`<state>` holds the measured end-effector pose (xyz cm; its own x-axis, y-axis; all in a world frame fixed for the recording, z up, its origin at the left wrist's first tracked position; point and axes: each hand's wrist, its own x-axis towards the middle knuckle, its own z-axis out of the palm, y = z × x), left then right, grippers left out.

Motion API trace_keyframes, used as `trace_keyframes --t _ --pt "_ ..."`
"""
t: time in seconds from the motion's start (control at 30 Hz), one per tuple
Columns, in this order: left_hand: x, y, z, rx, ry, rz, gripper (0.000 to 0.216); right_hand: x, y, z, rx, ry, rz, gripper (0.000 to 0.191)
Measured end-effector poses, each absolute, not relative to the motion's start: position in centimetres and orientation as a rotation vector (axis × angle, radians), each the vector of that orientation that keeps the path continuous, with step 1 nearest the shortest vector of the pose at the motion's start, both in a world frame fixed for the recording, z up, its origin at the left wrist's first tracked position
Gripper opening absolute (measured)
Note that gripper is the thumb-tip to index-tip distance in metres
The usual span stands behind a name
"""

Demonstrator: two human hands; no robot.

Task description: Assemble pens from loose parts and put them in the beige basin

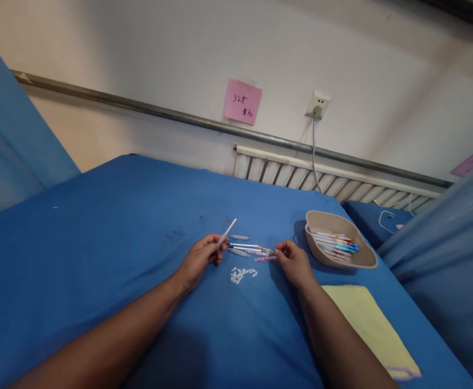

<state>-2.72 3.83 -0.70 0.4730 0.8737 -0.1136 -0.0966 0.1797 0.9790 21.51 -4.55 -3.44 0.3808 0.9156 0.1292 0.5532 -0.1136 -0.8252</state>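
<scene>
My left hand (204,256) grips a slim pale pen (226,232), its thin white end pointing up and away. My right hand (293,262) has thumb and finger pinched together at the right end of several loose pen parts; what sits in the pinch is too small to make out. Between the hands lie pen refills (247,246) with dark ends, a pale pen barrel (240,237) behind them and a pink patterned barrel (264,259) in front. A small pile of white bits (240,274) rests on the blue cloth nearer to me.
To the right stands a beige basket (372,261) with several pens (336,246) in it. A yellow cloth (370,319) lies beside my right forearm. Behind the blue-covered table (99,227) are a radiator (269,170) and a plugged-in cable (314,151). Blue curtains (455,259) hang at both sides.
</scene>
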Motion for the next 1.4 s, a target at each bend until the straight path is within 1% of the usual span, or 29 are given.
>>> trace_keyframes --t 0.2,0.47,0.6,0.67,0.8,0.93,1.1,1.27,1.4 --pt "-2.8 3.9 -0.2 1.122 0.801 0.81 0.024 22.3 -4.4 -3.6 -1.796 -1.358 0.62 0.019" --pt "-2.8 3.9 -0.3 1.059 0.794 0.831 0.023 20.8 -5.4 -2.3 -1.93 -1.768 0.456 0.015" --pt "-2.7 3.9 -0.1 1.049 0.808 0.825 0.024 20.6 -5.7 -1.5 -2.028 -1.849 0.421 0.009" --pt "-2.7 3.9 -0.1 1.058 0.814 0.818 0.024 20.5 -5.7 -1.3 -2.065 -1.886 0.39 0.009" --pt "-2.7 3.9 -0.2 1.09 0.832 0.801 0.026 20.2 -5.9 -1.0 -2.056 -1.975 0.339 0.012" --pt "-2.7 3.9 -0.5 1.113 0.867 0.806 0.028 19.9 -6.2 -0.7 -2.021 -2.018 0.335 0.009" --pt "-2.6 4.0 -0.6 1.157 0.911 0.785 0.036 19.9 -6.0 -1.1 -1.963 -1.871 0.501 0.012" --pt "-2.6 3.9 -0.6 1.263 0.922 0.733 0.042 20.5 -4.8 -2.3 -1.621 -1.368 0.766 0.023" --pt "-2.5 3.5 -0.6 1.367 0.939 0.665 0.044 20.9 -4.3 -2.3 -1.391 -1.049 0.831 0.028"
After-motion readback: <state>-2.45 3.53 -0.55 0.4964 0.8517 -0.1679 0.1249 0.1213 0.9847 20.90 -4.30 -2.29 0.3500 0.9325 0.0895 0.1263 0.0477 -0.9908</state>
